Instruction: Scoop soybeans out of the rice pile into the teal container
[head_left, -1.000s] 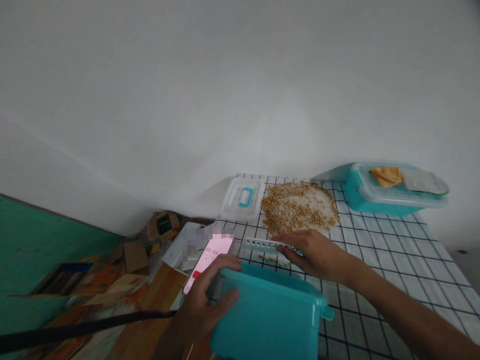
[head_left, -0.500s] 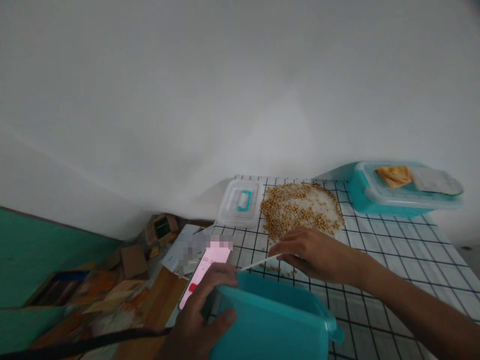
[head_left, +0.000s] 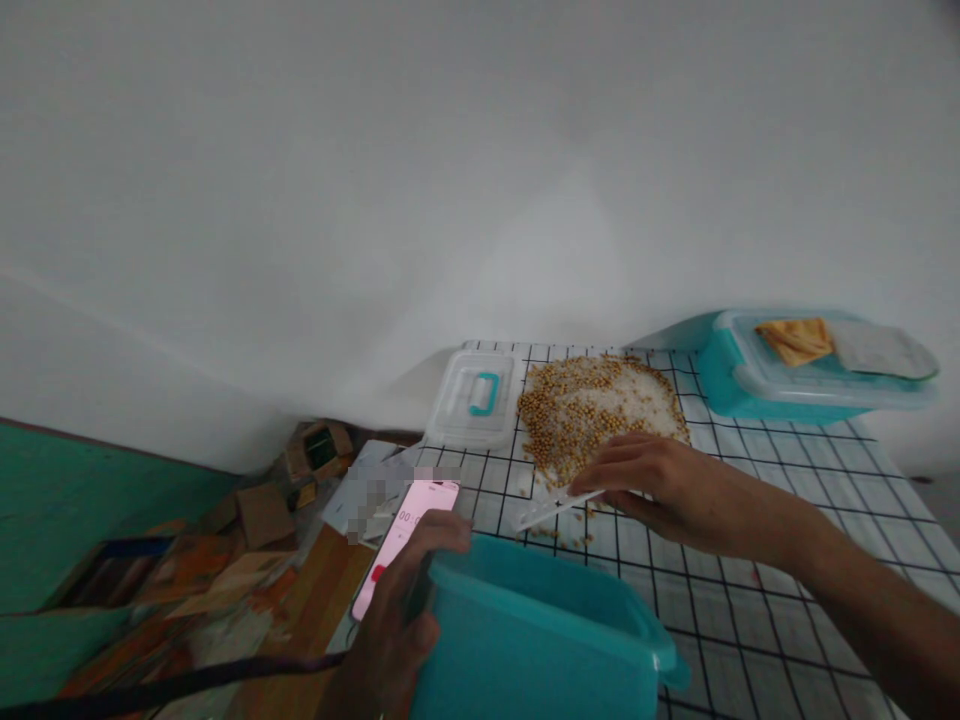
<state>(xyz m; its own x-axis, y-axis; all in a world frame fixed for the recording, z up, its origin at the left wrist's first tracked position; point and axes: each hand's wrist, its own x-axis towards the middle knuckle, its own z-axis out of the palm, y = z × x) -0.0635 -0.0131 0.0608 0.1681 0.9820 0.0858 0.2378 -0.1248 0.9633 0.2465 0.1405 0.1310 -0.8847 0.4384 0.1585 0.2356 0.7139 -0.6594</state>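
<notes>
My left hand grips the left end of a turquoise bin near the table's front. Between the fingers of my right hand is a thin whitish plastic piece, its free end pointing left, just beyond the bin's far rim. Right behind that hand lies a spread pile of yellow-brown beans mixed with white grains. A few loose beans are scattered between the pile and the bin. The inside bottom of the bin is hidden.
A clear lid with a turquoise handle lies left of the pile. The phone rests by my left hand. Back right, a lidded turquoise box carries an orange cloth and a grey one. Cardboard boxes stand at lower left.
My right hand has moved right and slightly up with the plastic piece, whose free end has left the bin's rim area and now shows over the table. My left hand stays at the bin.
</notes>
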